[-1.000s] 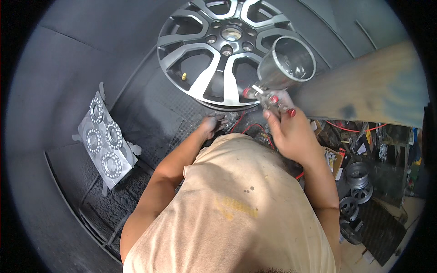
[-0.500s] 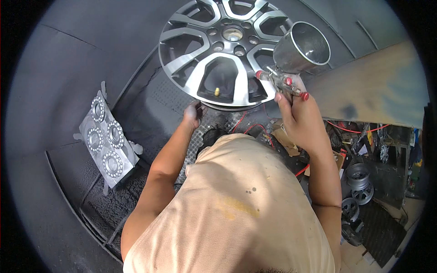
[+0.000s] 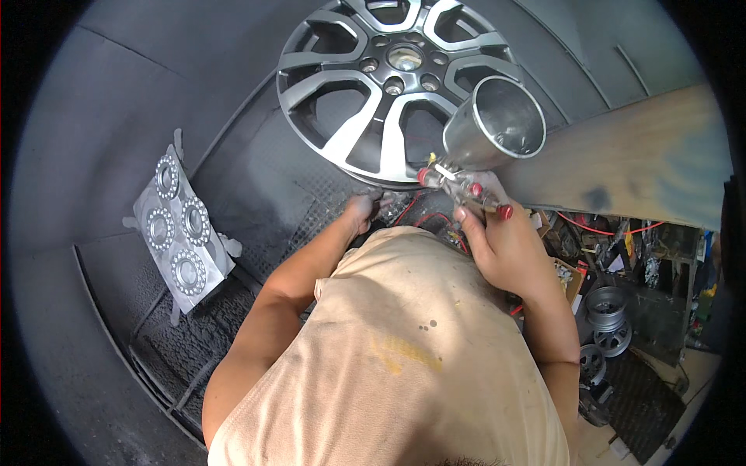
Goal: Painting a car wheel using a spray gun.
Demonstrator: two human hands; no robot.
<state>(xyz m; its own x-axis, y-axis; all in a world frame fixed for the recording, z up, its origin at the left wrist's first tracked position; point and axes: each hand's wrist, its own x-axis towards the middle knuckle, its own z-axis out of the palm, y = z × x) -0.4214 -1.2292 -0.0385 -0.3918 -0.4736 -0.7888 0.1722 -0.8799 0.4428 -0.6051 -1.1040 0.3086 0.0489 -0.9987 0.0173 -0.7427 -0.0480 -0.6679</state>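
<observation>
A silver-and-dark-grey alloy wheel rim point(image 3: 363, 141) is held up in front of me, spokes facing up. My right hand point(image 3: 497, 237) is closed round a spray gun point(image 3: 460, 183) with red knobs. Its open metal cup point(image 3: 483, 132) stands tilted above the hand and overlaps the rim's right edge. Beside the gun's nozzle shows the rim's small yellow valve stem point(image 3: 432, 157). My left hand point(image 3: 368, 210) is just below the rim's near edge, fingers stretched out. Whether its fingertips touch the rim is hard to see.
Left of me, a paint-coated panel point(image 3: 210, 273) carries several ring-shaped parts point(image 3: 188, 272). A paint-stained board point(image 3: 622, 155) slants at the right. Below it are more wheel rims point(image 3: 606, 307), a red hose point(image 3: 606, 231) and clutter. Grey walls point(image 3: 194, 39) surround the area.
The rim has turned, its valve stem shifting right. My left hand has moved right along the near edge. The spray gun and right hand have come lower, toward me and slightly left.
</observation>
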